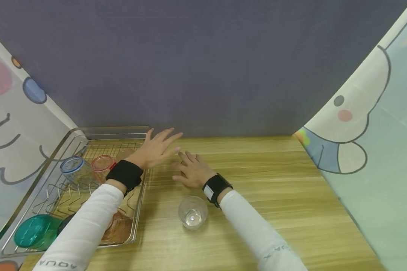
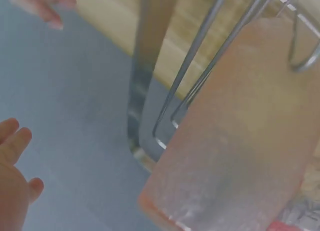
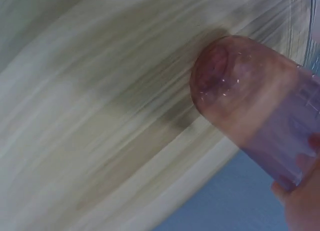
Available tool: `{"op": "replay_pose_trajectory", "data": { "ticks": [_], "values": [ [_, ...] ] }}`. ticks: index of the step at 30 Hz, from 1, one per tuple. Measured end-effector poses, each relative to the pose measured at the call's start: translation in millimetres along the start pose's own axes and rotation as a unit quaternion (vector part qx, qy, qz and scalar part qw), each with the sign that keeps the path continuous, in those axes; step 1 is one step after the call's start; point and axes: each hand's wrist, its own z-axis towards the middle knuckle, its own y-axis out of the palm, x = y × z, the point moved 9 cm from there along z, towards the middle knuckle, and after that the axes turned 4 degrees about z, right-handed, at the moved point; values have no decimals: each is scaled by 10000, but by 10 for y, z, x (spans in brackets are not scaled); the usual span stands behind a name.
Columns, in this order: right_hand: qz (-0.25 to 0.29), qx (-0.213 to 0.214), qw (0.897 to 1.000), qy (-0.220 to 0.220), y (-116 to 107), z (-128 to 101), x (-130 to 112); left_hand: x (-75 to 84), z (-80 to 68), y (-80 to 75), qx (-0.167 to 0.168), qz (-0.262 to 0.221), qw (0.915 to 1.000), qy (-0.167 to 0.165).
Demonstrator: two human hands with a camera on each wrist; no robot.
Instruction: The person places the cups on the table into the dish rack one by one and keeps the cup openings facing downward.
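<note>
Over the table beside the dish rack, my left hand [image 1: 159, 148] reaches out with fingers spread and nothing in them. My right hand [image 1: 194, 170] is just to its right, its fingers loosely extended, with its fingertips close to the left hand's. A clear cup [image 1: 192, 212] stands on the table below the right wrist. In the right wrist view the clear cup [image 3: 250, 91] fills the right side, and the right hand's fingers [image 3: 292, 201] show at its lower right. Beneath the left wrist, a frosted pinkish cup [image 2: 240, 131] leans in the rack.
The wire dish rack [image 1: 30, 191] occupies the left of the wooden table [image 1: 274, 210]. In it are a blue-rimmed glass [image 1: 77, 171], a red-rimmed glass [image 1: 103, 164], a teal cup [image 1: 37, 231] and an amber cup [image 1: 119, 227]. A dark grey panel [image 1: 196, 67] rises behind.
</note>
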Motion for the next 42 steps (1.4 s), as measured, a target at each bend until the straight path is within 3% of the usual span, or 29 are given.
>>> {"op": "replay_pose_trajectory", "data": {
  "ticks": [10, 17, 23, 32, 37, 42],
  "values": [
    [13, -16, 9996, 285, 86, -7, 84, 22, -19, -6, 178, -143, 9997, -88],
    [-60, 159, 9986, 508, 117, -92, 295, 18, -15, -122, 294, -313, 9989, -175],
    [126, 570, 9953, 777, 76, -326, 718, -3, -25, -230, 468, -519, 9974, -181],
    [551, 1001, 9785, 1718, 89, -863, 1529, -33, -67, -285, 663, -466, 9967, -107],
    [714, 1122, 9679, 2131, 84, -1126, 1804, -29, -86, -268, 655, -240, 9975, -81],
    [567, 1193, 9596, 2485, 71, -1317, 1991, -62, -104, -243, 730, -522, 9959, -112]
  ]
}}
